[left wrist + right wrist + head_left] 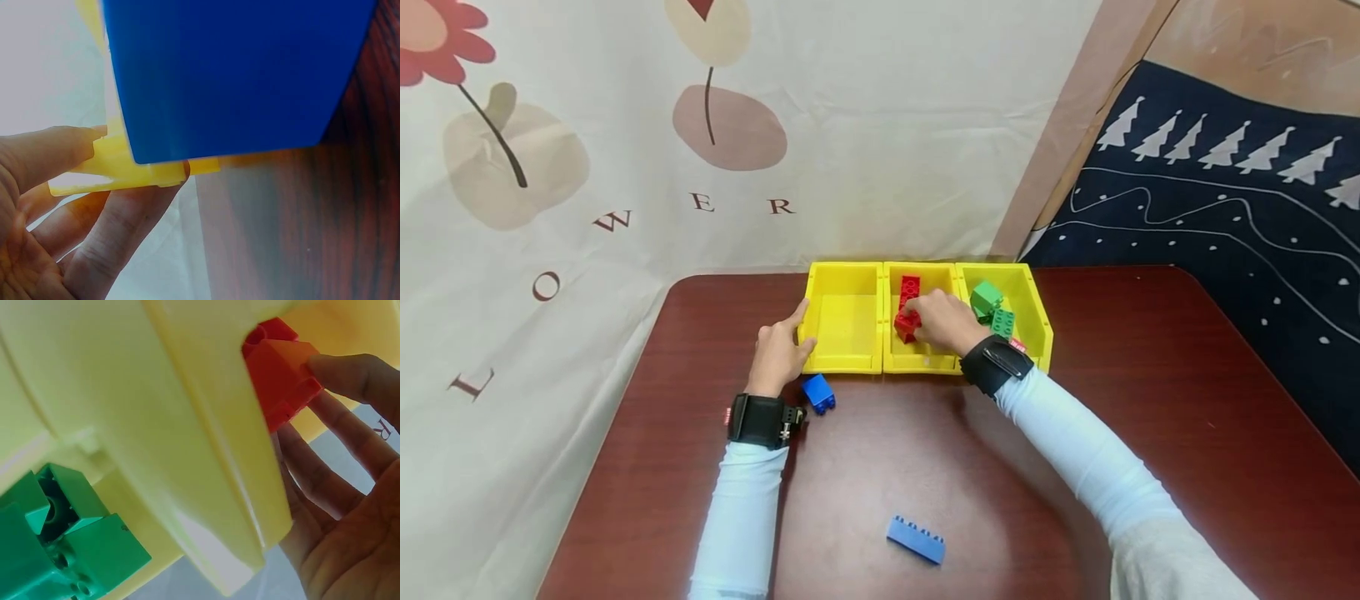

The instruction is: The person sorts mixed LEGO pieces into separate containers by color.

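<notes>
Three yellow bins stand side by side at the table's far edge. My left hand (777,354) grips the left bin (844,317) by its outer side wall, thumb and fingers on opposite faces. Over the middle bin (931,363), my right hand (949,321) pinches a red toy brick (281,381) between thumb and fingers. A second red brick (910,286) lies just behind it in that bin. Close by the left wrist, a blue brick (818,393) rests on the table and fills much of the left wrist view.
Several green bricks (987,298) lie in the right bin (1039,329), partly behind the right wrist. A long light-blue brick (916,540) lies on the brown table (1180,400) toward the front. A printed cloth (887,125) hangs behind the bins.
</notes>
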Demonstrator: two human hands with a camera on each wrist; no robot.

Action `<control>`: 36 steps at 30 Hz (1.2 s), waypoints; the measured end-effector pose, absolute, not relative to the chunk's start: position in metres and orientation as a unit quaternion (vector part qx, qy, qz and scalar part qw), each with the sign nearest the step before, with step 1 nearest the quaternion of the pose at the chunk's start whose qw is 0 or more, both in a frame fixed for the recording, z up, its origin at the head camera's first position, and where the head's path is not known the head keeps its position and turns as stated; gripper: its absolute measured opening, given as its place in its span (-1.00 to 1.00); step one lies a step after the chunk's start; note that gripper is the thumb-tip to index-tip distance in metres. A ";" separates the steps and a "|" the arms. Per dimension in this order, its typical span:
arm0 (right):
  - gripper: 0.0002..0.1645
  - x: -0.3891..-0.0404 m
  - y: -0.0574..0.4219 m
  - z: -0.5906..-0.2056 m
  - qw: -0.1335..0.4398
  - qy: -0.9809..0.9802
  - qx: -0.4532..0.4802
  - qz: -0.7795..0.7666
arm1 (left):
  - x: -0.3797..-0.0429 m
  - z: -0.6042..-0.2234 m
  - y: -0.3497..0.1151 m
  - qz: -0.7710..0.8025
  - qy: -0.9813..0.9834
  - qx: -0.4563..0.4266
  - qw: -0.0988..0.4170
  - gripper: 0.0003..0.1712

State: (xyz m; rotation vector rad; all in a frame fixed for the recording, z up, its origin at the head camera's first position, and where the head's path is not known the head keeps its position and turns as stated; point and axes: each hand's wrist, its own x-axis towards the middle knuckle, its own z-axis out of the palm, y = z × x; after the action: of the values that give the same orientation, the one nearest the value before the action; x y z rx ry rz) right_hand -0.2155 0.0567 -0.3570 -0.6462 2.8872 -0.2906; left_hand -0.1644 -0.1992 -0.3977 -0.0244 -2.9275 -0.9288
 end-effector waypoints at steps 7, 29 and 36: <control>-0.63 -0.215 0.055 -0.360 0.067 0.970 -0.217 -0.089 | -0.165 -0.398 -0.199 -0.303 -0.952 -0.007 0.035 -0.23; -0.55 -0.201 0.083 -0.352 0.034 0.967 -0.200 -0.155 | -0.164 -0.396 -0.196 -0.302 -0.953 -0.001 0.029 -0.22; -0.50 -0.182 0.125 -0.345 -0.040 0.965 -0.185 -0.184 | -0.164 -0.396 -0.195 -0.303 -0.953 0.008 0.019 -0.21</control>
State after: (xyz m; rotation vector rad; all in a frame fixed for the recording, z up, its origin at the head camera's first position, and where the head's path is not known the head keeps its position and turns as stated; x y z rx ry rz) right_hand -0.1818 0.1248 -0.3454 -0.5967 3.1093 -0.5924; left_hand -0.1642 -0.1952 -0.3964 0.0259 -2.9577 -0.9402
